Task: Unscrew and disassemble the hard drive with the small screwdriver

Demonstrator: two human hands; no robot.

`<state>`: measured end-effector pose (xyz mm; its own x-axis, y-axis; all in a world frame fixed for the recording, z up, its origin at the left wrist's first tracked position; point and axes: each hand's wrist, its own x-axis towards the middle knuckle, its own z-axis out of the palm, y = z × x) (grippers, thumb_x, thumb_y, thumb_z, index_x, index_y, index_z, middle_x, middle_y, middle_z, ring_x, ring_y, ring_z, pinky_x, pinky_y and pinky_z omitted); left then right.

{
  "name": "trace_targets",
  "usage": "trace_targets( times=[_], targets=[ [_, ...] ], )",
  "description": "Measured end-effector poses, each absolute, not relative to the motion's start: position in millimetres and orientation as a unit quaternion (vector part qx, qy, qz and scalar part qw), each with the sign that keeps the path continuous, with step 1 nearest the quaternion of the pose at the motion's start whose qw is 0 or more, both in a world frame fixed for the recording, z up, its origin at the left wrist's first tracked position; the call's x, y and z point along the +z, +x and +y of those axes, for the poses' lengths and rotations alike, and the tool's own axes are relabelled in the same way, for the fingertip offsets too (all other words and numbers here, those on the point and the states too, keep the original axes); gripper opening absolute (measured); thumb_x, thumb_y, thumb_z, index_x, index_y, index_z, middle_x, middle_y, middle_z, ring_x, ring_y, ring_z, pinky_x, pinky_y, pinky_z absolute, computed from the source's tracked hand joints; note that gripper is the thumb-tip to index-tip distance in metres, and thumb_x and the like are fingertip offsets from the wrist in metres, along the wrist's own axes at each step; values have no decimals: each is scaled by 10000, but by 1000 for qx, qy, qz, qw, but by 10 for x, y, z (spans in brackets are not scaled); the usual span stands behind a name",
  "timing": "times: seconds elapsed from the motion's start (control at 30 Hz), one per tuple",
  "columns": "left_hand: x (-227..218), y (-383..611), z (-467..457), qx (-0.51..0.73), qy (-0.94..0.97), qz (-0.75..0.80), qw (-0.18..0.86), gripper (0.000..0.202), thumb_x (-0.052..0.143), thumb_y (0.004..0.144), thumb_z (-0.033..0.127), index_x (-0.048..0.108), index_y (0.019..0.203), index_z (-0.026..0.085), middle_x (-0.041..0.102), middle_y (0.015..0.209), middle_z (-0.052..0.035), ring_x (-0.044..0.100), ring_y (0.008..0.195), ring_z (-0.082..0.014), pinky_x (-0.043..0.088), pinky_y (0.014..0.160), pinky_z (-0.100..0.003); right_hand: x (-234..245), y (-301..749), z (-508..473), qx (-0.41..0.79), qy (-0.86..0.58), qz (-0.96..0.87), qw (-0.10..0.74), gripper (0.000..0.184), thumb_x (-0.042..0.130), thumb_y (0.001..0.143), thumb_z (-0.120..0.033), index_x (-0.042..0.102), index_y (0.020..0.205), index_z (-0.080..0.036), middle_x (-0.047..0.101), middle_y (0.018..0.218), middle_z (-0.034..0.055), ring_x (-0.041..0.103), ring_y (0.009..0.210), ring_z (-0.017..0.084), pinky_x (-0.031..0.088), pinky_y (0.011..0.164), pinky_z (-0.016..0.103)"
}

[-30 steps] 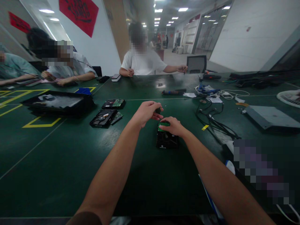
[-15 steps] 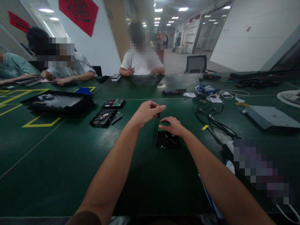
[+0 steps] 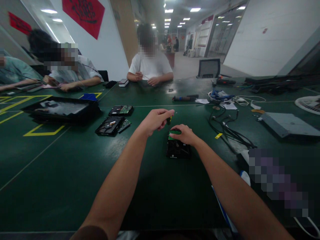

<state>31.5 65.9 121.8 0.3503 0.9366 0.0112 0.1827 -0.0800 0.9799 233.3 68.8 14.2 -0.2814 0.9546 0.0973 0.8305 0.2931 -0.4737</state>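
Observation:
A black hard drive (image 3: 178,149) lies on the green table (image 3: 62,166) in front of me, with a green circuit board (image 3: 174,133) at its far end. My right hand (image 3: 183,134) rests on that far end, fingers curled over the board. Just left of it and slightly above, my left hand (image 3: 156,120) is closed around a small dark tool with a yellow part (image 3: 169,119), its tip pointing down toward the drive.
Two opened drives (image 3: 110,125) (image 3: 121,110) and a black tray (image 3: 61,110) lie to the left. Black cables (image 3: 225,128), a grey flat box (image 3: 287,125) and a white fan (image 3: 308,104) are on the right. Other people sit at the far and left edges.
My left hand has turned a little around the tool while staying in place. The person across the table pulled an outstretched arm back to their front. My right hand has not moved.

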Motion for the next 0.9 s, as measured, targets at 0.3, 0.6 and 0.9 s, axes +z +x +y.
trace_targets(
  times=[0.3, 0.6, 0.9],
  targets=[
    [1260, 315, 664, 368, 624, 487, 488, 276, 601, 932, 432, 757, 905, 205, 523, 556, 12, 416, 423, -103, 270, 436, -255, 128, 2345, 706, 178, -571, -780, 183, 409, 685, 870, -607, 720, 1199, -368, 697, 1238, 35, 605, 1198, 293, 467, 998, 469],
    [1201, 357, 713, 429, 613, 513, 421, 211, 607, 883, 379, 622, 778, 197, 495, 553, 34, 416, 473, -110, 277, 448, -246, 140, 2347, 712, 176, -568, -785, 176, 415, 678, 874, -606, 714, 1208, -361, 694, 1248, 44, 602, 1195, 293, 476, 974, 455],
    [1152, 356, 740, 439, 609, 515, 413, 271, 666, 886, 469, 613, 846, 206, 636, 754, -26, 576, 576, -129, 380, 480, -237, 125, 2349, 715, 170, -569, -785, 174, 427, 673, 878, -622, 711, 1219, -368, 685, 1258, 50, 592, 1204, 300, 471, 985, 463]
  ],
)
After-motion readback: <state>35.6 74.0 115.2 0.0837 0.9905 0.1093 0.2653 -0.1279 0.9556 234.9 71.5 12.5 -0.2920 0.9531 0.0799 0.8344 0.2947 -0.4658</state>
